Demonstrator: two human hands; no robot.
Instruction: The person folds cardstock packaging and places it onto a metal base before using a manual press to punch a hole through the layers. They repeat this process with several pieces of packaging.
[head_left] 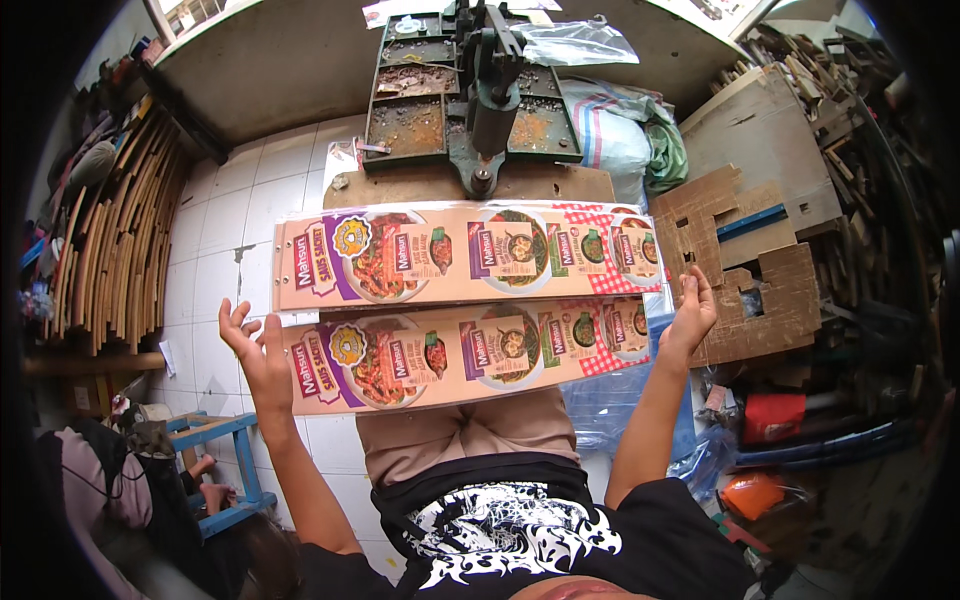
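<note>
Two long printed cardboard strips (420, 255) with food pictures and a red checked pattern lie one in front of the other. The nearer printed strip (450, 362) rests above my lap, and small holes show at the left end of the farther one. My left hand (258, 348) is at the left end of the nearer strip, fingers spread, palm side by its edge. Beside the right ends is my right hand (690, 318), its fingers loosely bent and nothing visible in them. Beyond the strips stands a dark metal hand press (490, 115) with its base pin (482, 182) facing me.
Divided metal trays (405, 125) with small bits flank the press. Stacked boards (120, 230) lean at the left; cut brown boards (760, 300) lie right. A blue stool frame (235, 470) and another person's foot (217, 497) are lower left. Blue plastic sheeting (620, 415) lies by my right arm.
</note>
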